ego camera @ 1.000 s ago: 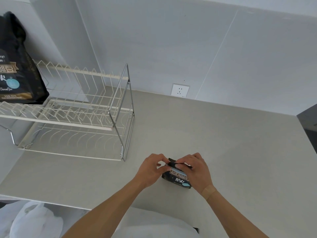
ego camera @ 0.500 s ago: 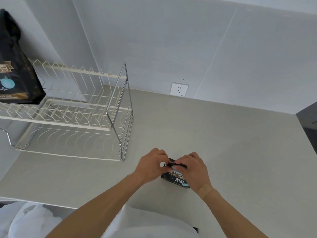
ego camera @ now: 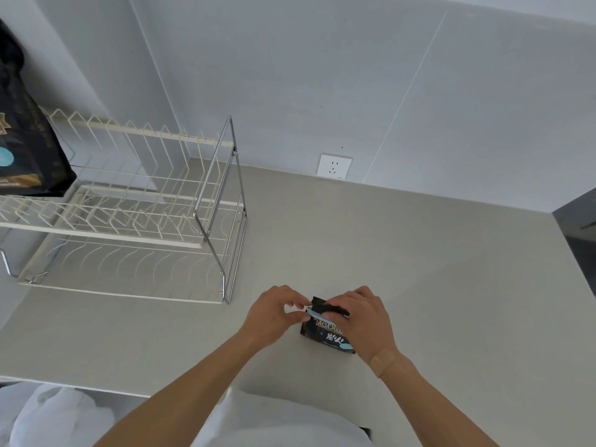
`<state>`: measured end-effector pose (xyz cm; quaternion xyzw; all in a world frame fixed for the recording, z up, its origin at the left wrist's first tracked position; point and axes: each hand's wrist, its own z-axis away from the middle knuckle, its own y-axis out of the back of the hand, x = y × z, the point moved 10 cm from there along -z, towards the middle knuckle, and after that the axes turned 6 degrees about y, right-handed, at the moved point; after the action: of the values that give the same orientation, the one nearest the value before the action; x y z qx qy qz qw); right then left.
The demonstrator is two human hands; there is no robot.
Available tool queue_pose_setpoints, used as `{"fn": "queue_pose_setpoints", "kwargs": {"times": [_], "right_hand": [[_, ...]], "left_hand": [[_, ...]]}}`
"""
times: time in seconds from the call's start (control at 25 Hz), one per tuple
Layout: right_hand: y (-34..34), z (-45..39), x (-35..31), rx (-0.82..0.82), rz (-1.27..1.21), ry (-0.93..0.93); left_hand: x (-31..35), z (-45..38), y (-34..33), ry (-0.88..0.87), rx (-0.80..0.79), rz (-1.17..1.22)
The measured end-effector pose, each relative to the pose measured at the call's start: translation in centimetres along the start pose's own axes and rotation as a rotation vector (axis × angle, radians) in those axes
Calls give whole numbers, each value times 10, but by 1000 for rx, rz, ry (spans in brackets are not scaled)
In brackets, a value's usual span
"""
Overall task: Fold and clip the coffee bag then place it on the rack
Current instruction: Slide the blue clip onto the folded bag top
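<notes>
Head view: right hand [ego camera: 361, 321] pins the folded coffee bag [ego camera: 325, 332]; left hand [ego camera: 274, 312] pinches the clip [ego camera: 314, 314] (pale blue). Loosened pressure could release the fold.

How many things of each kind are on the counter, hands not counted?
Coffee bags: 2 (one in the hands, one on the rack)
Clips: 1
Racks: 1
Total: 4

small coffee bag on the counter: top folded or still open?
Folded. The small coffee bag's top edge is doubled over into a flat band, pinched by the right hand and left hand.
</notes>
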<state>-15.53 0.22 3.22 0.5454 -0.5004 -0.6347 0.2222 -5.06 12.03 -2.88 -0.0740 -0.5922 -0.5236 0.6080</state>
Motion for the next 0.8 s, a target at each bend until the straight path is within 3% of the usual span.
{"fn": "queue_pose_setpoints", "kwargs": {"times": [0.12, 0.4, 0.8], "right_hand": [[3, 4, 1, 20, 24, 3], [4, 5, 6, 40, -82, -65], [4, 9, -4, 76, 0, -7]], "left_hand": [[-5, 0, 5, 16, 7, 31], [16, -1, 3, -142, -14, -159], [21, 2, -10, -130, -76, -163]]}}
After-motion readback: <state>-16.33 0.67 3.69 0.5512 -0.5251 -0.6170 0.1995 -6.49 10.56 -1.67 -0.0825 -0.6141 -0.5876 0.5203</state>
